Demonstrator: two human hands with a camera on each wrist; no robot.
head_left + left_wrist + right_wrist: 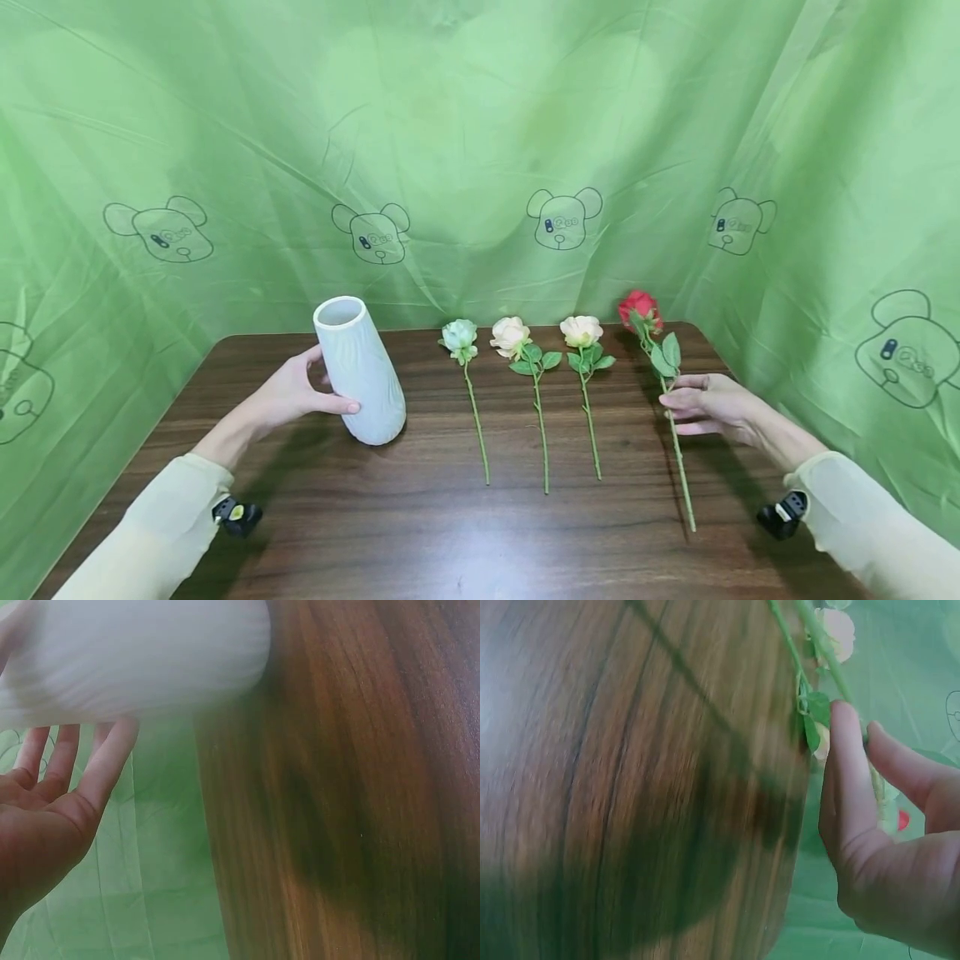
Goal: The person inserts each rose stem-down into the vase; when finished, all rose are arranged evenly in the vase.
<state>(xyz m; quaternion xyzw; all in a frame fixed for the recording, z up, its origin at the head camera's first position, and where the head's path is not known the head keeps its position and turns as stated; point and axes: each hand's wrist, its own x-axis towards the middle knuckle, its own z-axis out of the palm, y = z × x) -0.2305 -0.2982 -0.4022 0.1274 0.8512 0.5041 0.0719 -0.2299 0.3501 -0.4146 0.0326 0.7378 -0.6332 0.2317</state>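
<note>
Left hand (298, 388): thumb and fingers part-spread, curved round the left side of the vase (366, 375). Vase at left, mouth up; base contact with table (337, 517) unclear. Right hand (708, 406): thumb and fingers nearly together, pinching the red rose (663, 360) by its stem, at right; bloom far, stem end near. Between vase and rose, left to right: mint flower (459, 335), cream flower (511, 337), second cream flower (581, 331); blooms far, stems near.

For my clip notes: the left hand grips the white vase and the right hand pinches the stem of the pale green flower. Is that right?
The colour is wrong: the head view shows the right hand pinching the stem of the red flower. The left hand does grip the white vase.
</note>
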